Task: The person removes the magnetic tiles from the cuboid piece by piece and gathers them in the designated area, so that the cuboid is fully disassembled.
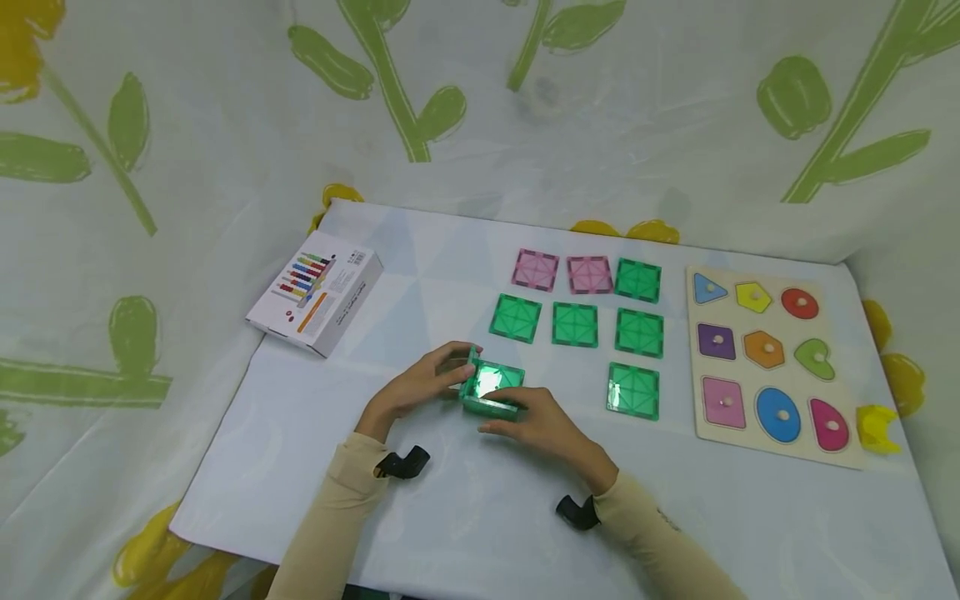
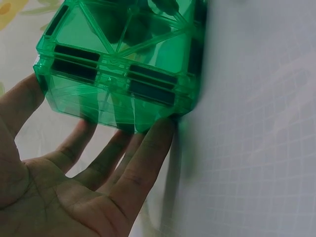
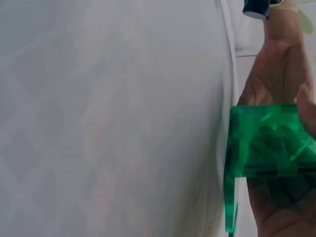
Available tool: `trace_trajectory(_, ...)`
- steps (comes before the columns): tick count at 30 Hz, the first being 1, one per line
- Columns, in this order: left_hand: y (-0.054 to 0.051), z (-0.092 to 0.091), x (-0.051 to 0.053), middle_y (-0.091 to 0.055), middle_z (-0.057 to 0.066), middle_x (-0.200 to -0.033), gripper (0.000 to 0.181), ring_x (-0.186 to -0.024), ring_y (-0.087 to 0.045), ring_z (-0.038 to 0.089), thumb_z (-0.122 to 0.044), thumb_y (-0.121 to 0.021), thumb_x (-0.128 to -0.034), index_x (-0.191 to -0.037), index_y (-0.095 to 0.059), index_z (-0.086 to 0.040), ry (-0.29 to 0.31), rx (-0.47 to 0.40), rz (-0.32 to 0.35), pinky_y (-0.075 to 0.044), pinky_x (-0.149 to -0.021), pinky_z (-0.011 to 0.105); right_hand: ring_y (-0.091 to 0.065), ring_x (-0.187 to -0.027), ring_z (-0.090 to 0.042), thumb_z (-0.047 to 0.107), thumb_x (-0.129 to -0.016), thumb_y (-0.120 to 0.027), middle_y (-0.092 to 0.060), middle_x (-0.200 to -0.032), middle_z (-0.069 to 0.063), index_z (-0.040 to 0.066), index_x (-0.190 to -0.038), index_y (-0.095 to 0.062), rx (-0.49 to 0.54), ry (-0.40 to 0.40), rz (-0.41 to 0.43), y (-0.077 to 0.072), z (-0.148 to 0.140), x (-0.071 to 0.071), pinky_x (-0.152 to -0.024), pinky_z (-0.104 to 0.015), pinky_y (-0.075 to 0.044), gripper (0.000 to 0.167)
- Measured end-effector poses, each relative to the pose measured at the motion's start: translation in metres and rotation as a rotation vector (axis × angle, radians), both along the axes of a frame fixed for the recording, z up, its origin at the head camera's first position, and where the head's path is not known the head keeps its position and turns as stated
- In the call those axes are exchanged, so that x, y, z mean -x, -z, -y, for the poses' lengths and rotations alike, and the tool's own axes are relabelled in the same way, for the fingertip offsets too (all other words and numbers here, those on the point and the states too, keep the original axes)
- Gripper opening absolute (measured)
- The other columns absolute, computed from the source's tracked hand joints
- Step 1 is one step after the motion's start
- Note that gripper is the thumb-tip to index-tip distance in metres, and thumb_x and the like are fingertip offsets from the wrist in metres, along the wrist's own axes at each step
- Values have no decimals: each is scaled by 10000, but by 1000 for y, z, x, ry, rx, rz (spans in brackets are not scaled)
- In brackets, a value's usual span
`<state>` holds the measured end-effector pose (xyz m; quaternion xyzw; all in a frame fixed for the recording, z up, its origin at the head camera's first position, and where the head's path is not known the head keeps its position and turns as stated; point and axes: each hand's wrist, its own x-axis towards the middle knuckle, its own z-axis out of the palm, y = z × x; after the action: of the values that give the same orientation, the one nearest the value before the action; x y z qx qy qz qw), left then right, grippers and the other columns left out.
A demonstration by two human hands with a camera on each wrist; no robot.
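Note:
Translucent green square magnetic tiles (image 1: 491,381) are joined into a small box-like shape on the table, between the two hands. The left hand (image 1: 416,385) grips its left side; in the left wrist view the thumb (image 2: 19,103) and fingers touch the edges of the green tiles (image 2: 116,74), whose dark magnets line the seam. From the right, the right hand (image 1: 542,423) holds the near side with thumb and fingers. A green tile (image 3: 269,140) shows between the hands in the right wrist view, where its far edges are partly hidden.
Beyond the hands lie two pink tiles (image 1: 536,270) and several loose green tiles (image 1: 575,324). A wooden shape puzzle board (image 1: 731,350) is at right, a yellow piece (image 1: 876,429) at its corner. A white box (image 1: 315,292) with a printed picture stands at left.

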<state>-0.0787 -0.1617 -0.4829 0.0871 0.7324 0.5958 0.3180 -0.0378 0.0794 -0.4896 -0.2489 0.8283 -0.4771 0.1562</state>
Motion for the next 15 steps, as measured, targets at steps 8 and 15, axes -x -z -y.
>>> trace_trajectory(8,-1,-1,-1,-388,112,-1592,528,-1469,-392,344,-330,-566,-1034,-1499,-397,-147,3,-10,20,-512,-1073,488,-703,-1074,-185,120,-889,-758,-759,-1162,-61,73,-1214,-727,3,-70,-47,5,6,2,-944,-339,-576,330)
trace_trajectory(15,0,0,1,-376,117,-1595,533,-1470,-386,350,-320,-562,-1036,-1502,-390,-127,5,-14,20,-512,-1072,493,-714,-1090,-223,76,-910,-722,-761,-1155,-84,51,-1193,-736,29,-48,-23,9,8,1,-952,-343,-582,284)
